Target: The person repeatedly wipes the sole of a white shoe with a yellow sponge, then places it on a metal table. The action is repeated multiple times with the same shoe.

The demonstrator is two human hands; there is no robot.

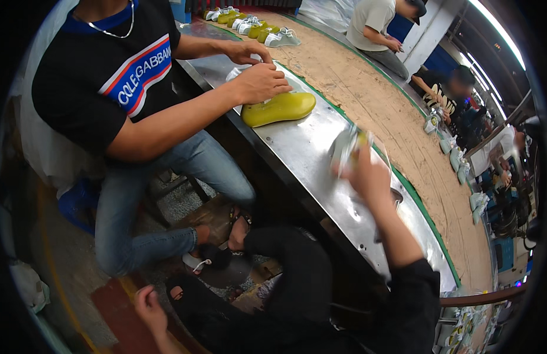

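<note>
My right hand (369,176) is raised over the steel table (309,147) and grips a blurred white shoe with yellow inside (348,147). My black-sleeved forearm reaches to it from the lower right. My left hand (149,308) hangs low by my knee in black trousers, near the floor, with nothing seen in it; its fingers are too blurred to read. Across the table's left end, a seated co-worker in a black shirt and jeans presses both hands (258,79) on a yellow-green shoe last (280,109) with a white upper.
A brown conveyor belt (379,100) with a green edge runs behind the steel table. Several white and yellow-green shoes (255,28) stand at its far end, more along its right side (456,156). Other people work on the far side. The co-worker's legs and sandalled feet (226,236) fill the floor at left.
</note>
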